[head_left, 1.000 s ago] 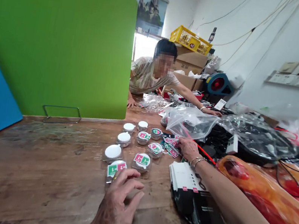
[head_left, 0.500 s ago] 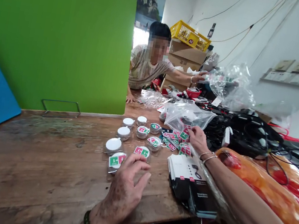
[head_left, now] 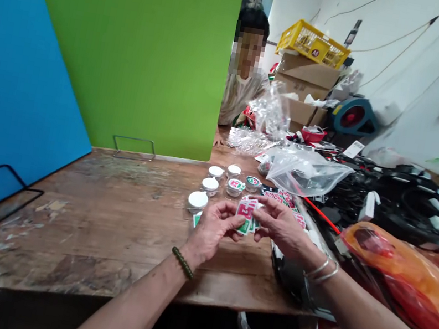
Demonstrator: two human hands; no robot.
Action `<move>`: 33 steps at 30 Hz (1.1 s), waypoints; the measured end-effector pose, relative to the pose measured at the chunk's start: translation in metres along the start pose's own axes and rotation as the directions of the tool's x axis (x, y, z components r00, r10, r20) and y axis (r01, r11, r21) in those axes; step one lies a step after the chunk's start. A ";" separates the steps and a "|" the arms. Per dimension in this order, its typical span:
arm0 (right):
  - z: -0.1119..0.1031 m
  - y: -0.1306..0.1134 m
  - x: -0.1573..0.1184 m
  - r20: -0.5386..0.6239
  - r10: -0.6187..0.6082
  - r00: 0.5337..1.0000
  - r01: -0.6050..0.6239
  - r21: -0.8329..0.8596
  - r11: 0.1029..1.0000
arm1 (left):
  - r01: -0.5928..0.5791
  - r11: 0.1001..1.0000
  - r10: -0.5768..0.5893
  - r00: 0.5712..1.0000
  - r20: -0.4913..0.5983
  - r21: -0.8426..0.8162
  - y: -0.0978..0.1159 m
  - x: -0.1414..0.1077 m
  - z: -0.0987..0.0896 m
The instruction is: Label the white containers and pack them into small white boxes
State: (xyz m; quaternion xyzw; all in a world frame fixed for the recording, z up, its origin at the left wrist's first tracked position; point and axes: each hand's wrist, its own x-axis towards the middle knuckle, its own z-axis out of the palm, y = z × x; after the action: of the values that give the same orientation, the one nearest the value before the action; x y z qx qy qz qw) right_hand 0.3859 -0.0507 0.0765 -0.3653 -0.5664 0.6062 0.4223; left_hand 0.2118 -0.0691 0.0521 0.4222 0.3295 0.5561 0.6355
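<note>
My left hand (head_left: 212, 231) pinches a few small red, green and white cards (head_left: 245, 214) between thumb and fingers. On their other side, my right hand (head_left: 285, 226) has its fingertips closed on the same cards. Just beyond the hands stand several small clear containers with round white tops, such as a plain one (head_left: 197, 201) and one bearing a red and green card (head_left: 235, 186). Further cards lie in a loose pile (head_left: 281, 198) behind my right hand. Below my right forearm, a stack of black and white printed packs (head_left: 287, 274) is partly covered.
A green panel (head_left: 156, 64) and a blue panel (head_left: 16, 97) stand at left on the wooden table (head_left: 116, 226). Across it, a co-worker (head_left: 238, 92) is beside clear plastic (head_left: 272, 114). Black cables and an orange bag (head_left: 398, 278) fill the right side.
My right hand has come left from the card pile with cards, meeting my left hand, which now grips them too. The co-worker's clear plastic has moved left. My view has turned left.
</note>
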 end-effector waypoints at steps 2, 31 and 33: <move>0.004 0.001 0.008 0.026 0.002 1.000 -0.002 0.010 1.000 | 0.012 1.000 -0.012 1.000 -0.016 -0.011 0.004 0.001 -0.008; 0.030 0.059 0.225 0.169 -0.073 0.983 0.174 -0.726 0.665 | -0.110 0.994 0.093 0.900 -0.426 -0.014 0.021 0.059 -0.180; 0.030 0.064 0.225 0.147 -0.086 0.985 0.169 -0.770 0.616 | -0.118 0.993 0.107 0.899 -0.425 0.000 0.022 0.060 -0.180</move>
State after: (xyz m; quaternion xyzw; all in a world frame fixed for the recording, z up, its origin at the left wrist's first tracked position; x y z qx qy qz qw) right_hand 0.2675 0.1466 0.0240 -0.4412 -0.8167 0.2865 0.2371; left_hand 0.0524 0.0215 -0.0018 0.3011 0.4277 0.6746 0.5209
